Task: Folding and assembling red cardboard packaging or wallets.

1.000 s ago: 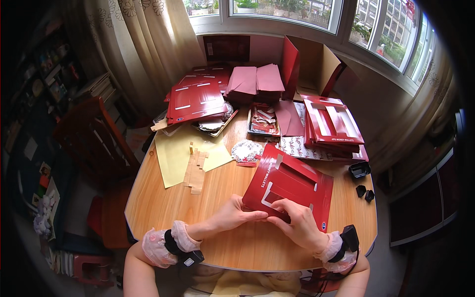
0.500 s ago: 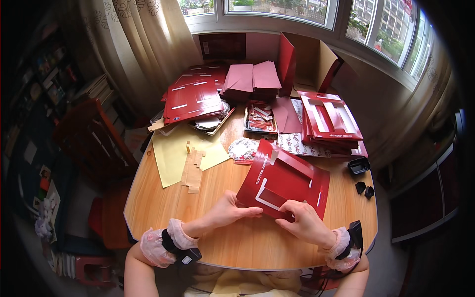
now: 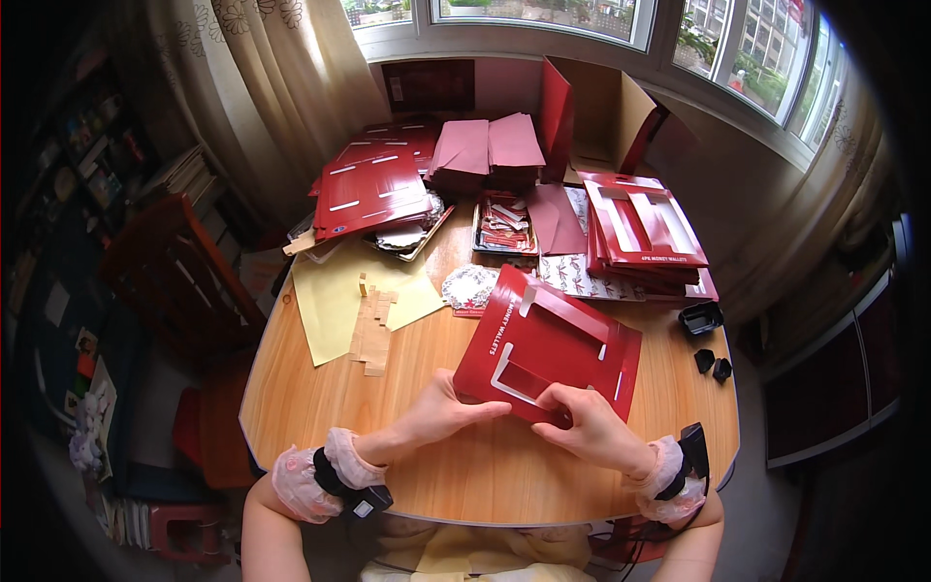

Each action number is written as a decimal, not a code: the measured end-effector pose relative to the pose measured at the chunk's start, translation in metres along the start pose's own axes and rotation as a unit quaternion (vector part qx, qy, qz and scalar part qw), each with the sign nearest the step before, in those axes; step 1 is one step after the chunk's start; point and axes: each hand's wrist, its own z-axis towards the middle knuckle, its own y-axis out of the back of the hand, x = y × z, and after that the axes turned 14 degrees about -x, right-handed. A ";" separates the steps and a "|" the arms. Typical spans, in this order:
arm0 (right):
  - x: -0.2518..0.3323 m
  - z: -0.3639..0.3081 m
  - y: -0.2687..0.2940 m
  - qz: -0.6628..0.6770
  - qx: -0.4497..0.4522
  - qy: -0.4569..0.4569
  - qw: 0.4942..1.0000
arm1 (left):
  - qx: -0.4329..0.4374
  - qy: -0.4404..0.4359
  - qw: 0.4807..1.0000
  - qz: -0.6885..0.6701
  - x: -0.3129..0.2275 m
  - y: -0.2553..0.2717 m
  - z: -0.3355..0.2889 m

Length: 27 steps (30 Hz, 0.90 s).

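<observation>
A dark red cardboard sleeve [image 3: 551, 347] with cut-out slots and white printing is held tilted above the near half of the table. My left hand [image 3: 438, 415] grips its lower left corner, thumb along the front and the other fingers behind, out of sight. Curled at the lower edge, my right hand [image 3: 585, 427] has thumb and index finger closed on the card beside the lower cut-out. Just beyond the sleeve lie a white patterned round-edged card [image 3: 470, 285] and a tray [image 3: 505, 225] of small red and white pieces.
Stacked red sleeves stand at the back left [image 3: 373, 189] and right [image 3: 648, 223]. Pink envelopes [image 3: 461, 147] and an open carton [image 3: 606, 121] are near the window. Yellow paper [image 3: 318, 308], tan tape strips [image 3: 370, 335] and a black container [image 3: 700, 318] lie on the wooden table [image 3: 320, 417].
The sleeve has shifted slightly left and down in the picture, along with the rest of the view. My right finger and thumb have moved a little at its lower edge; both hands keep hold.
</observation>
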 end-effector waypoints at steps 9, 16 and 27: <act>0.019 0.004 0.012 -0.010 -0.008 0.003 1.000 | -0.006 0.015 1.000 -0.008 -0.009 0.003 0.004; 0.008 0.003 0.075 0.074 -0.331 0.054 0.939 | -0.032 0.014 0.993 -0.111 -0.023 0.018 0.006; -0.009 0.000 0.079 0.008 -0.095 -0.081 0.992 | -0.112 -0.171 0.978 -0.041 -0.016 0.017 -0.002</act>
